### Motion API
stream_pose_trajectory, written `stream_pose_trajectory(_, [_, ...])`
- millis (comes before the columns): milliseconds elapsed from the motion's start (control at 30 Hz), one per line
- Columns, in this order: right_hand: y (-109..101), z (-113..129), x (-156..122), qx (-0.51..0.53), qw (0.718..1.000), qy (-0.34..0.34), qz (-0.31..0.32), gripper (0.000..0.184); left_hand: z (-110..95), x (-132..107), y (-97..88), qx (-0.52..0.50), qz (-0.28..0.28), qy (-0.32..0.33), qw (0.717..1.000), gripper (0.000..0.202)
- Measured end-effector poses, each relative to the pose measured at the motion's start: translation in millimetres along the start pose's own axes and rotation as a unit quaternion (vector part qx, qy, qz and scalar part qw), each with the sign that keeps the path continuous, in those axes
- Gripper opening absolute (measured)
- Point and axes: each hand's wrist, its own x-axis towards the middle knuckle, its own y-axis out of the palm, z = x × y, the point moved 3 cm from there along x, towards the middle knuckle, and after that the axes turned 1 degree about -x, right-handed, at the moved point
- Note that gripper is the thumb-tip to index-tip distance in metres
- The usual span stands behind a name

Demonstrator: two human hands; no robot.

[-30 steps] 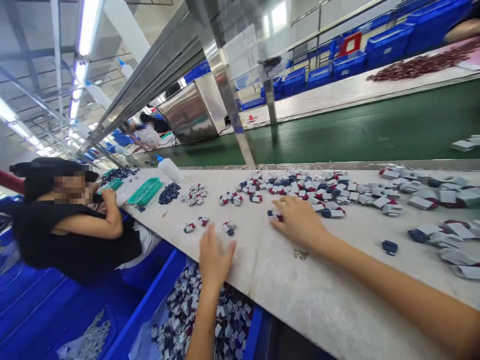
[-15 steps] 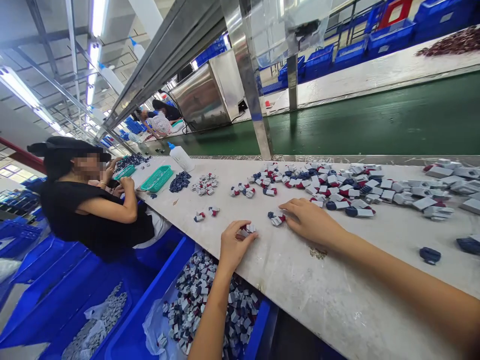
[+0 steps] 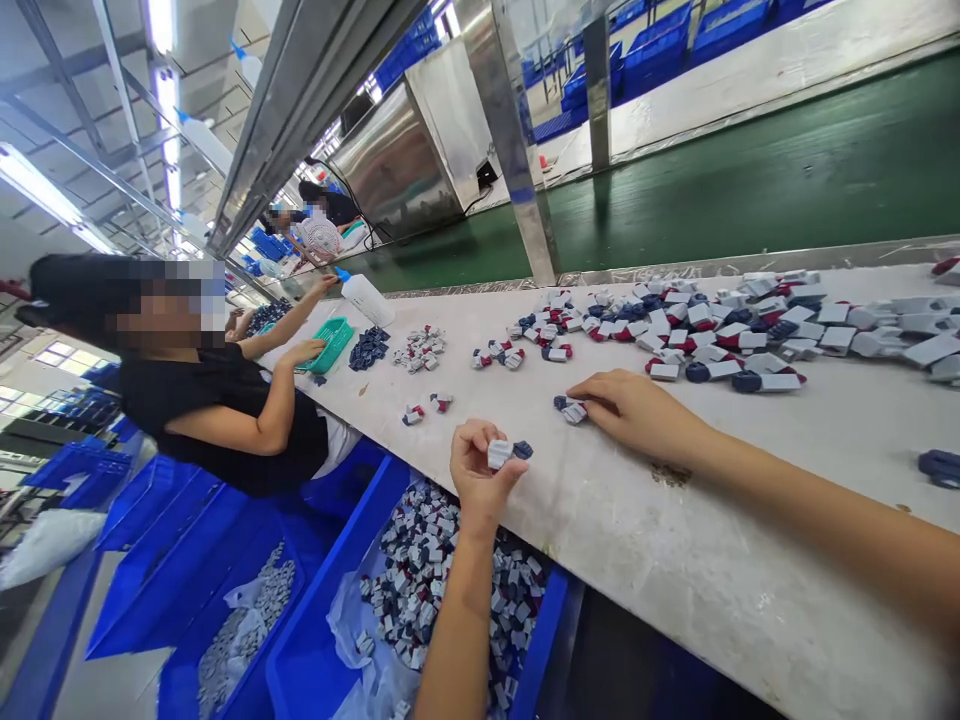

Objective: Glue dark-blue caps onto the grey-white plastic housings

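From my post I saw the left hand (image 3: 482, 478) with its fingers curled and the thumb closed against them, pinching a block (image 3: 499, 454). A second earlier that hand had been blurred, fingers spread; half a second earlier white and a bit of red had shown at its fingertips, and now a broad white side and a navy end faced me. The held block was over the front edge of the tabletop (image 3: 675, 580). The right hand (image 3: 637, 412) lay low, fingers stretched forward and slightly bent, their tips at a second block (image 3: 574, 410); I could not tell whether it gripped it or only touched it. A co-worker's hand (image 3: 327, 285) had reached out to the top of a white bottle (image 3: 367, 300), where half a second before it had been drawn in; the other hand was at a green basket (image 3: 334, 340).

Any print on the bottle was too small for me to read.

Below the left forearm, a blue bin (image 3: 316, 592) held many white, navy and red blocks, with a clear bag (image 3: 351, 625) bunched along its left side. The bin (image 3: 182, 650) beyond it held small grey pieces (image 3: 266, 600) and more plastic. On the tabletop, a long pile (image 3: 705, 325) of similar blocks spread rightward.
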Motion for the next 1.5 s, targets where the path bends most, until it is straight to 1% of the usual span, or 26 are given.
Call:
stream_pose_trajectory(67, [2,-2,-2,0.010,1.000,-0.005,-0.016,0.039,-10,-4,4.3,-0.027,-0.018,0.055,0.998,0.069])
stream_pose_trajectory(167, [6,-4,-5,0.024,0.999,-0.011,-0.044,0.041,-28,-14,10.6,-0.048,-0.041,0.120,0.991,0.069])
stream_pose_trajectory(300, [11,-7,-9,0.038,0.997,-0.020,-0.067,0.045,-49,-24,16.8,-0.095,-0.039,0.170,0.980,0.060])
stream_pose_trajectory(433, [10,-9,-9,0.038,0.996,-0.025,-0.073,0.045,-65,-22,21.3,-0.117,-0.022,0.183,0.976,0.054])
stream_pose_trajectory(500, [8,-11,-8,0.034,0.997,-0.023,-0.073,0.045,-70,-20,23.1,-0.106,-0.028,0.182,0.977,0.051])
stream_pose_trajectory(533, [8,-10,-8,0.030,0.997,-0.020,-0.073,0.044,-71,-19,22.7,-0.096,-0.049,0.180,0.978,0.050])
stream_pose_trajectory(600, [10,-5,-10,0.020,0.997,-0.013,-0.076,0.042,-69,-21,18.6,-0.074,-0.120,0.163,0.977,0.053])
stream_pose_trajectory(633, [13,1,-12,0.013,0.997,-0.011,-0.075,0.041,-67,-24,14.6,-0.067,-0.161,0.148,0.974,0.055])
stream_pose_trajectory(700, [24,21,-18,0.000,0.998,-0.016,-0.063,0.036,-59,-33,2.8,-0.062,-0.235,0.108,0.964,0.053])
stream_pose_trajectory(767, [42,50,-25,-0.010,0.999,-0.036,-0.035,0.033,-51,-44,-14.1,-0.064,-0.286,0.065,0.954,0.045])
stream_pose_trajectory(833, [62,82,-30,-0.016,0.998,-0.060,-0.006,0.036,-43,-56,-35.0,-0.058,-0.333,0.023,0.941,0.042])
stream_pose_trajectory(933, [85,123,-34,-0.001,0.995,-0.098,0.032,0.038,-36,-72,-62.1,-0.043,-0.367,-0.024,0.929,0.045])
stream_pose_trajectory(1000, [89,142,-36,0.033,0.988,-0.136,0.060,0.040,-36,-79,-70.6,-0.033,-0.369,-0.039,0.928,0.045])
stream_pose_trajectory(1067, [82,152,-37,0.083,0.979,-0.166,0.082,0.042,-38,-82,-69.4,-0.023,-0.362,-0.039,0.931,0.047])
stream_pose_trajectory(1133, [64,153,-35,0.135,0.974,-0.157,0.086,0.037,-40,-81,-59.5,-0.012,-0.351,-0.032,0.936,0.050])
stream_pose_trajectory(1167, [53,150,-32,0.159,0.974,-0.138,0.081,0.036,-41,-79,-52.3,-0.008,-0.346,-0.028,0.938,0.051])
stream_pose_trajectory(1267, [15,137,-20,0.223,0.971,-0.065,0.054,0.047,-42,-73,-26.0,-0.003,-0.334,-0.024,0.942,0.052])
stream_pose_trajectory(1333, [-7,129,-12,0.286,0.957,-0.015,0.046,0.049,-43,-68,-7.9,-0.013,-0.319,-0.028,0.947,0.052])
stream_pose_trajectory(1400, [-22,126,-7,0.350,0.935,0.032,0.048,0.049,-45,-65,9.0,-0.040,-0.281,-0.033,0.958,0.051])
stream_pose_trajectory(1500, [-34,129,-4,0.418,0.902,0.085,0.059,0.053,-47,-65,29.4,-0.091,-0.201,-0.049,0.974,0.047])
